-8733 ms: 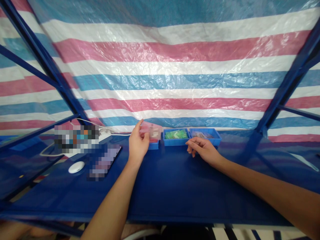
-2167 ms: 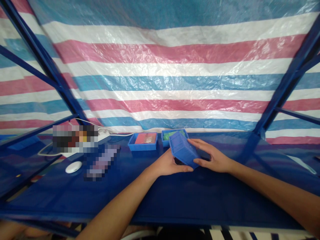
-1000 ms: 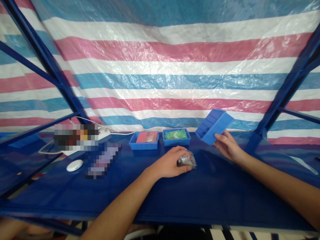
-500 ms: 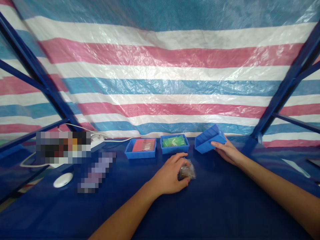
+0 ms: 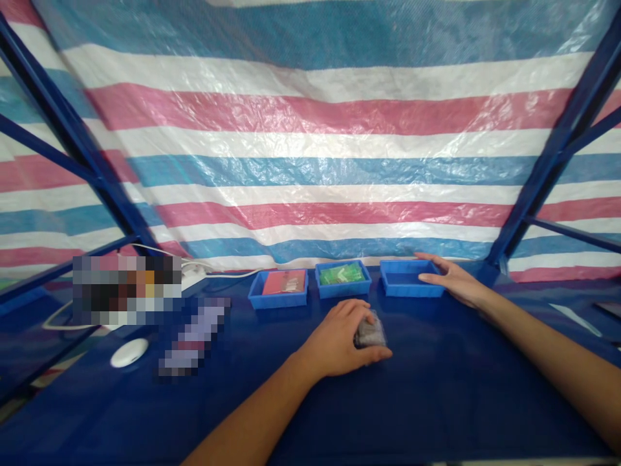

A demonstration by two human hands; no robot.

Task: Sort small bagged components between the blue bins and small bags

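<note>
My left hand (image 5: 339, 340) curls over a small clear plastic bag (image 5: 372, 330) with dark contents on the blue table; its thumb stretches along the near side. What exactly the bag holds cannot be made out. At the right, my right hand (image 5: 456, 279) is at the right end of a blue tray (image 5: 410, 290) that lies flat with nothing in it. Thumb and fingers there are apart, reaching over the tray's end. Left of it stand a blue tray (image 5: 344, 290) with green packets (image 5: 342, 274) and another blue tray (image 5: 279, 301) with red packets (image 5: 284, 282).
A white oval object (image 5: 129, 353) lies at the left, near a blurred-out strip (image 5: 194, 340). Behind are a white power strip (image 5: 194, 275) and cables. A pale flat strip (image 5: 577, 320) lies far right. Blue metal posts (image 5: 543, 168) and striped sheeting (image 5: 310, 116) enclose the table.
The right-hand blue tray, tilted up in my right hand before, now lies level on the table, and the fingers have spread. My left thumb has stretched out beside the bag.
</note>
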